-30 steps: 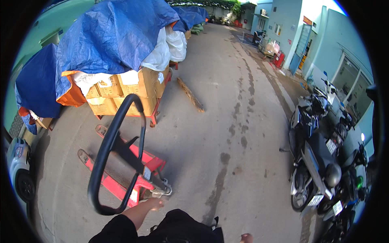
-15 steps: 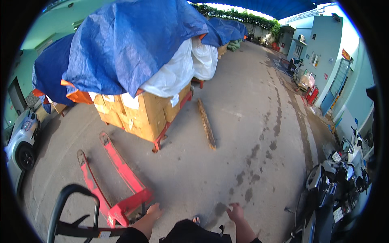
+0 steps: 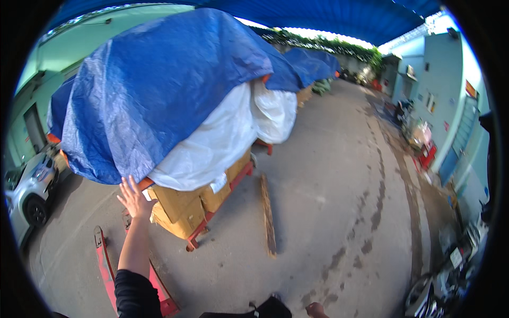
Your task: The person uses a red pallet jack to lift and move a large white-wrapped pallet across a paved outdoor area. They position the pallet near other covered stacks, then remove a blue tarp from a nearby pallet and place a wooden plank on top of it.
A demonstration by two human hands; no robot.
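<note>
My left hand (image 3: 135,199) reaches forward with fingers spread, at the lower edge of a large blue tarp (image 3: 175,90). Whether the fingertips touch the tarp, I cannot tell. Beneath the tarp, white plastic sheeting (image 3: 214,151) hangs over stacked brown cardboard boxes (image 3: 183,212), which rest on a red metal pallet frame (image 3: 212,214). Low at the bottom edge, my right hand (image 3: 316,309) is partly cut off; its fingers are not clear, and nothing shows in it. The red forks of a pallet jack (image 3: 107,267) lie below and beside my left forearm.
A wooden plank (image 3: 266,214) lies on the concrete right of the boxes. Parked motorbikes (image 3: 445,286) line the lower right, and a silver car (image 3: 32,188) stands at the left. More tarp-covered goods (image 3: 313,63) stand farther back. A red object (image 3: 426,155) sits by the right wall.
My left hand has risen from near the pallet jack to the tarp's edge. The covered stack looks closer, and the jack's handle has left the view. My right hand has dropped toward the bottom edge.
</note>
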